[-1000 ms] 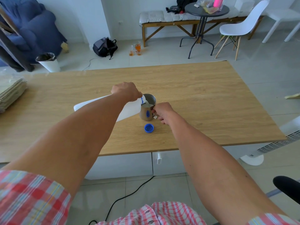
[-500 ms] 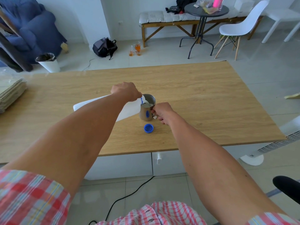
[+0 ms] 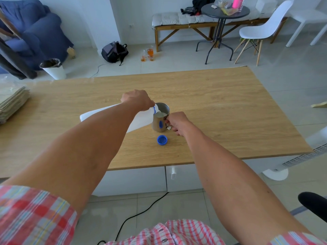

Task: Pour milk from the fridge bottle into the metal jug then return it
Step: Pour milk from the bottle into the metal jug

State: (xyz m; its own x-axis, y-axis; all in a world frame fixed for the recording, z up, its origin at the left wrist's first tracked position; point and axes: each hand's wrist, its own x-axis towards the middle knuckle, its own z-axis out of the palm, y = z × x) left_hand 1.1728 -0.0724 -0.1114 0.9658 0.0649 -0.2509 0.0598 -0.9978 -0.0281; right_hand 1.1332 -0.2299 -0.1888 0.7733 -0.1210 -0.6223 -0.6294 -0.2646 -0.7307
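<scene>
You're mid-pour. Your left hand (image 3: pixel 137 99) is closed around the neck end of the white milk bottle (image 3: pixel 139 119), tipped nearly flat, with its mouth over the rim of the metal jug (image 3: pixel 160 121). The jug stands upright near the middle of the wooden table (image 3: pixel 221 103), w/ milk already showing inside — looks well filled, approx. Your right hand (image 3: pixel 177 122) is closed on the jug's handle, steadying it. The blue cap (image 3: pixel 162 140) lies loose on the table just in front of the jug. Left to do, judging from this: stop pouring, recap, take the bottle back to the fridge — not in view.
</scene>
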